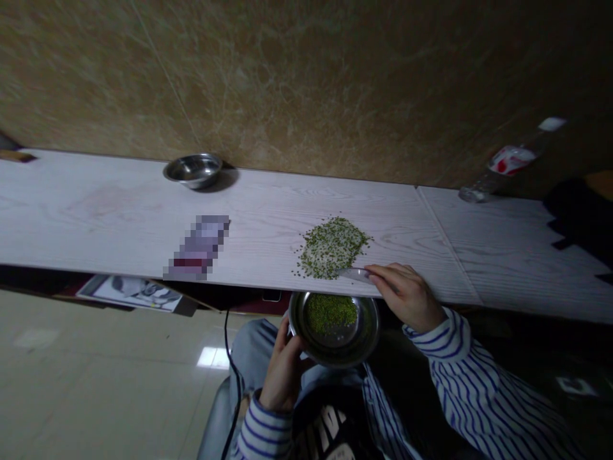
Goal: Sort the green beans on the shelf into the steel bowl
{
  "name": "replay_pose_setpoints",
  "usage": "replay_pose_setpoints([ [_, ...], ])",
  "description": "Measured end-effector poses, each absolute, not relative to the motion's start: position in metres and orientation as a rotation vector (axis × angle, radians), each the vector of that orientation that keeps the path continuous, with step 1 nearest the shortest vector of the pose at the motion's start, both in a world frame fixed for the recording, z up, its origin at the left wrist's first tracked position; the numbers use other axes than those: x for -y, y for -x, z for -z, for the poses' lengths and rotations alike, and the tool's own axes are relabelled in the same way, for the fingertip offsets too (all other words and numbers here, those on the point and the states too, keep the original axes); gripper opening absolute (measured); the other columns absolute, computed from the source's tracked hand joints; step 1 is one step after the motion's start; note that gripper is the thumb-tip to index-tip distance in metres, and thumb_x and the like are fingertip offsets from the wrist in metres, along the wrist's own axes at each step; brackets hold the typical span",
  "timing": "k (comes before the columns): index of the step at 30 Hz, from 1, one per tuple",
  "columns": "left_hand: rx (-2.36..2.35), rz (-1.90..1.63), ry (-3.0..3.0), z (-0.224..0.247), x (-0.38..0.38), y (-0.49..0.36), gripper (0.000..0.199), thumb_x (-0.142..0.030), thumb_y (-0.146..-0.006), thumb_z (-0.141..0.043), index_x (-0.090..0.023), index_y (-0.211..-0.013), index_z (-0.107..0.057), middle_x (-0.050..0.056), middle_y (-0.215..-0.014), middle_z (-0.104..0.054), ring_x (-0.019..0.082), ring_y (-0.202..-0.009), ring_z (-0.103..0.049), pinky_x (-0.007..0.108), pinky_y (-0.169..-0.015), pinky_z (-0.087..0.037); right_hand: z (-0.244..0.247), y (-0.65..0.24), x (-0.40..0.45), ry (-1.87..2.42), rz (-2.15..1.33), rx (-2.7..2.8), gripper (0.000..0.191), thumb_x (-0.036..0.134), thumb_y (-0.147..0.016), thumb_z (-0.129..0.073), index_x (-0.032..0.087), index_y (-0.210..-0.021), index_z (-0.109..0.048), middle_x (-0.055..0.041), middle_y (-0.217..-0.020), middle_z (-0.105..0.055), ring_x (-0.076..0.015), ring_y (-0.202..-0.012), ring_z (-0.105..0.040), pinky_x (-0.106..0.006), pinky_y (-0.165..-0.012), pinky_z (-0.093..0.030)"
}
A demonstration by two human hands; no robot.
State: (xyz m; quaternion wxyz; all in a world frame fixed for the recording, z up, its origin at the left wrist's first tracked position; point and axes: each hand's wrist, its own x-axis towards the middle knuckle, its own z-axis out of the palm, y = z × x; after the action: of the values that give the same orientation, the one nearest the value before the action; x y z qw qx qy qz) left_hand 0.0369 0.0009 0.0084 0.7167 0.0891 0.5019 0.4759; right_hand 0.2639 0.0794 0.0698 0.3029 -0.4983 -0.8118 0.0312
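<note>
My left hand [284,365] grips the left rim of a steel bowl [368,342], held just below the table's front edge. Green mung beans [330,312] lie inside the bowl. Above it on the table spreads a loose pile of green beans mixed with white, rice-like grains [333,248]. My right hand [405,294] pinches a pale, spoon-like tool [355,274], whose far end touches the pile's near edge. The exact shape of that end is hard to make out.
A second steel bowl [194,171] stands near the wall at the left. A blurred-out flat item [198,248] lies in front of it. At the right, a plastic bottle [498,166] stands near a dark object [582,217]. A black cable [227,338] hangs below the table [263,223].
</note>
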Motion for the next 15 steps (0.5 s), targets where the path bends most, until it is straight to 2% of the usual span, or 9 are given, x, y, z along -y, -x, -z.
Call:
replay_pose_setpoints([
  [4, -1.117, -1.048, -0.175, -0.008, -0.001, -0.039, 0.064, -0.018, -0.065, -0.059, -0.027, -0.127, -0.043, 0.0, -0.087, -0.055, 0.012, -0.071, -0.05, 0.032, -0.067, -0.049, -0.065, -0.276, -0.079, 1.391, -0.043, 2.179, 0.021, 0.021, -0.089, -0.049, 0.018, -0.102, -0.065, -0.0059, -0.089, -0.071, -0.0175, -0.081, -0.063, -0.033, -0.075, -0.046],
  [10, -1.114, -1.041, -0.186, -0.007, -0.001, -0.039, 0.065, -0.016, -0.065, -0.058, -0.026, -0.127, -0.043, -0.001, -0.079, -0.055, 0.012, -0.068, -0.049, 0.031, -0.067, -0.048, -0.064, -0.28, -0.073, 1.371, -0.056, 2.217, 0.021, 0.02, -0.089, -0.05, 0.018, -0.103, -0.065, -0.0059, -0.088, -0.07, -0.0168, -0.081, -0.062, -0.033, -0.073, -0.044],
  [15, -1.113, -1.039, -0.19, -0.01, -0.001, -0.04, 0.064, -0.016, -0.066, -0.058, -0.027, -0.128, -0.043, 0.001, -0.088, -0.058, 0.012, -0.071, -0.05, 0.031, -0.07, -0.048, -0.066, -0.275, -0.066, 1.361, -0.082, 2.234, 0.021, 0.019, -0.089, -0.049, 0.018, -0.103, -0.064, -0.0052, -0.086, -0.07, -0.0162, -0.08, -0.062, -0.032, -0.072, -0.043],
])
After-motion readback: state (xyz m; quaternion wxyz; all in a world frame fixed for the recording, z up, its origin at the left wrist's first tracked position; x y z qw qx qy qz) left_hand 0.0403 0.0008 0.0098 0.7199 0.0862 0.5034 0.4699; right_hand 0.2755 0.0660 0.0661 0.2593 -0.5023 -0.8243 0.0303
